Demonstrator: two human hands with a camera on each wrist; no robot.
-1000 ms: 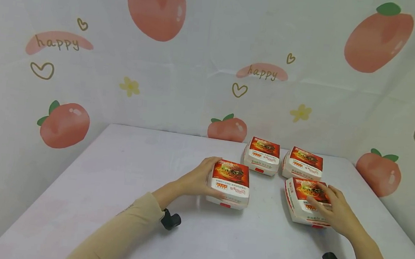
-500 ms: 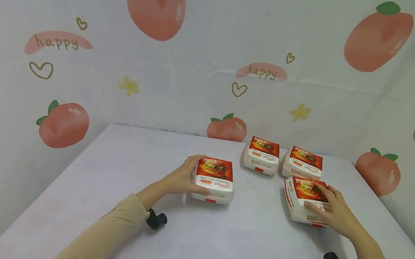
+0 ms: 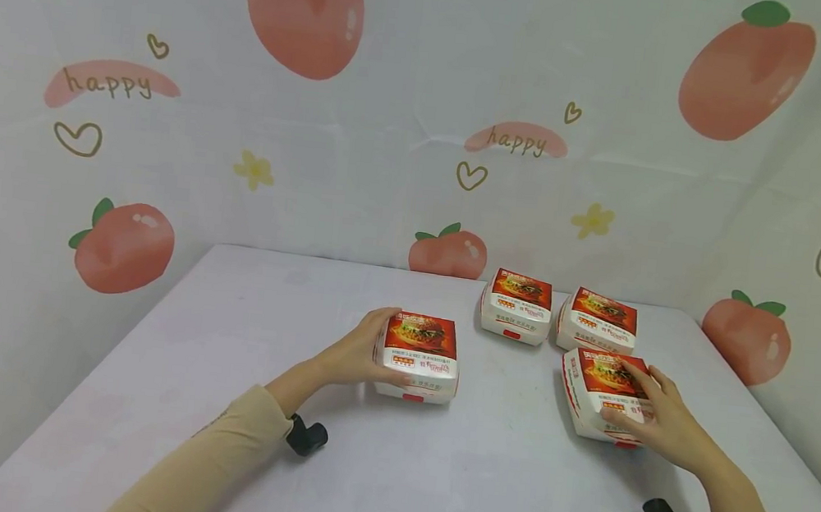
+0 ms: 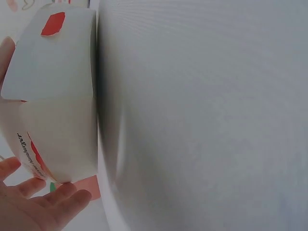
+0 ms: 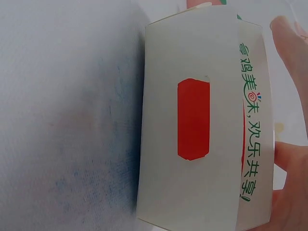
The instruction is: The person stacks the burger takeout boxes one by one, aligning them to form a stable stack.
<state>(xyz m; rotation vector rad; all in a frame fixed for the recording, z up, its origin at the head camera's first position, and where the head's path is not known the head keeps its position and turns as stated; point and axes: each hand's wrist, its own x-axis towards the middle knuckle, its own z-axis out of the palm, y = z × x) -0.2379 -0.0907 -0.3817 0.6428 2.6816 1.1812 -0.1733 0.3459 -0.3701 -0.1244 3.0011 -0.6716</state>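
Note:
In the head view my left hand (image 3: pixel 356 354) grips a white burger box (image 3: pixel 419 356) with a red burger picture on its lid. My thumb lies along its front and my fingers go round its left side. The left wrist view shows this box (image 4: pixel 53 101) sitting low by the table surface. To the right, my right hand (image 3: pixel 672 421) lies over another burger box (image 3: pixel 605 390), fingers spread across its right part. In the right wrist view that box (image 5: pixel 192 120) shows its red tab, and a gap shows between the thumb (image 5: pixel 286 38) and the box.
Two more burger boxes, one (image 3: pixel 517 306) left and one (image 3: pixel 599 319) right, stand side by side near the table's back edge. The right one is just behind the box under my right hand. A fruit-print cloth (image 3: pixel 360 160) hangs behind the white table (image 3: pixel 478 477).
My left hand has moved left with its burger box, mostly in the earlier half second, and is now almost still. My right hand and the other boxes have stayed put.

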